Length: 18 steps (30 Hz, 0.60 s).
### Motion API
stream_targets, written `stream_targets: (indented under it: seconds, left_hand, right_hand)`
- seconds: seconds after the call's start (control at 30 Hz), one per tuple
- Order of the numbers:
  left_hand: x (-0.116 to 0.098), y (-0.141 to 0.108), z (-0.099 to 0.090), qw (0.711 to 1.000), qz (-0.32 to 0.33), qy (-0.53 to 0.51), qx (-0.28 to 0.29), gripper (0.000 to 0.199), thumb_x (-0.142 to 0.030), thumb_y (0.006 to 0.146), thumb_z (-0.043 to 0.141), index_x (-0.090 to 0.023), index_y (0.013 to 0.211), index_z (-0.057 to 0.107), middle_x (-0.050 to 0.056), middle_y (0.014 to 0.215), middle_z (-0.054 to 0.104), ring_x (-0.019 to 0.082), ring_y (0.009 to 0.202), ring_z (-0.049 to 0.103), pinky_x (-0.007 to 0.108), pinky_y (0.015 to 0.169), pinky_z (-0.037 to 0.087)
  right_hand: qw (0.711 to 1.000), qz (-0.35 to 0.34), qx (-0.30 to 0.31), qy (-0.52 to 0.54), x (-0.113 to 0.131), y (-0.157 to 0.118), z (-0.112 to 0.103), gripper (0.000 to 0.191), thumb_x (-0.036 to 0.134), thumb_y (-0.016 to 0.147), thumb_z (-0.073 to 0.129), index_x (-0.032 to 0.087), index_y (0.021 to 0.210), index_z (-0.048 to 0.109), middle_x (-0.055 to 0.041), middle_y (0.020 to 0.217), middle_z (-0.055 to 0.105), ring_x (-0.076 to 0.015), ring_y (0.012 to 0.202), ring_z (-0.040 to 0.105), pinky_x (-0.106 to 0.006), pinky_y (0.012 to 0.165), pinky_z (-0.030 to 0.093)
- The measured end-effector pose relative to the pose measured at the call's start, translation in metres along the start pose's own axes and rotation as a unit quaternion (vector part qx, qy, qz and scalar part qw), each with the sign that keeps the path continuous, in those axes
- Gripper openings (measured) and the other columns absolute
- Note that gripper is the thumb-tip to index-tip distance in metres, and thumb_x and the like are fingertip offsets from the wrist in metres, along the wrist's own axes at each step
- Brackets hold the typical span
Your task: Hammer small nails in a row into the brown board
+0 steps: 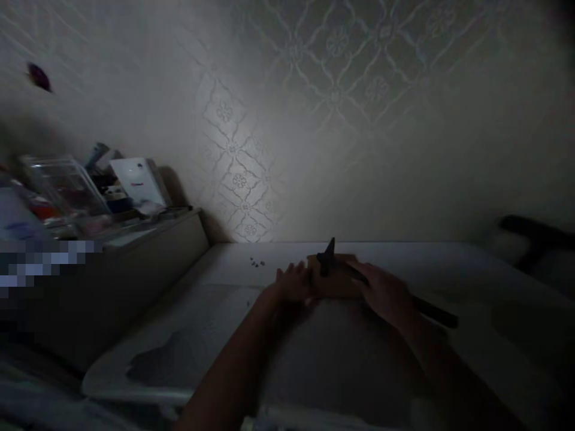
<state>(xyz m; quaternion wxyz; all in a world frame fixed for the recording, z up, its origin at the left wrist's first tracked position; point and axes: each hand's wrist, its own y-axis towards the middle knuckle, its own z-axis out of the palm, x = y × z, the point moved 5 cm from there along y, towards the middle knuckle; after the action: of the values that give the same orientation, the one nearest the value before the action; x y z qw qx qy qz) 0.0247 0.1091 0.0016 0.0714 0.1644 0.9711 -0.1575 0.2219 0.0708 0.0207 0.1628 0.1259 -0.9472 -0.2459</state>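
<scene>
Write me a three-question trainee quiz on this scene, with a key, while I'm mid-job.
1. Which hand holds the dark, long-handled hammer?
2. True or false: a cluster of small dark pieces lies on the pale, smooth table, left of the brown rectangular block.
3. The left hand is at the block's: A) left end; B) right end; C) far edge.

Key: 1. The right hand. 2. True. 3. A.

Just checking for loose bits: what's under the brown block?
White table shows around the brown block; whatever lies directly beneath it is covered and can't be seen.
</scene>
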Motion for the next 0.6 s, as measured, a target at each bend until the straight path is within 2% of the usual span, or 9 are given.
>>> stream_targets:
  seconds: [0.2, 0.4, 0.6]
  left_hand:
    - [-0.0006, -0.0002, -0.0003, 1.0, 0.002, -0.002, 0.002, 0.093, -0.075, 0.076, 0.037, -0.025, 0.149, 0.01, 0.01, 0.157, 0.003, 0.035, 0.142, 0.0, 0.062, 0.11, 0.006]
    - [-0.0007, 0.0013, 0.0001, 1.0, -0.003, -0.003, -0.005, 0.092, -0.072, 0.077, 0.039, -0.025, 0.149, 0.009, 0.01, 0.157, 0.005, 0.035, 0.142, 0.002, 0.063, 0.109, 0.007]
    - [-0.0017, 0.0007, -0.0002, 1.0, -0.003, 0.001, -0.002, 0.091, -0.073, 0.077, 0.04, -0.025, 0.149, 0.011, 0.011, 0.156, 0.005, 0.035, 0.142, 0.003, 0.062, 0.109, 0.008]
  right_hand:
    - [1.0, 0.008, -0.009, 0.008, -0.0051, 0.0003, 0.0036, 0.038, 0.023, 0.088, 0.046, 0.028, 0.124, 0.055, -0.0038, 0.111, 0.066, -0.0207, 0.092, 0.063, -0.03, 0.071, 0.047]
    - [1.0, -0.005, 0.012, 0.011, -0.0019, 0.0013, 0.005, 0.037, 0.024, 0.089, 0.044, 0.029, 0.124, 0.055, -0.0023, 0.115, 0.065, -0.0204, 0.095, 0.063, -0.029, 0.073, 0.047]
    - [0.999, 0.016, 0.028, -0.009, -0.0031, 0.001, 0.0069, 0.039, 0.024, 0.089, 0.043, 0.028, 0.127, 0.053, -0.0037, 0.116, 0.065, -0.0216, 0.094, 0.063, -0.03, 0.072, 0.047]
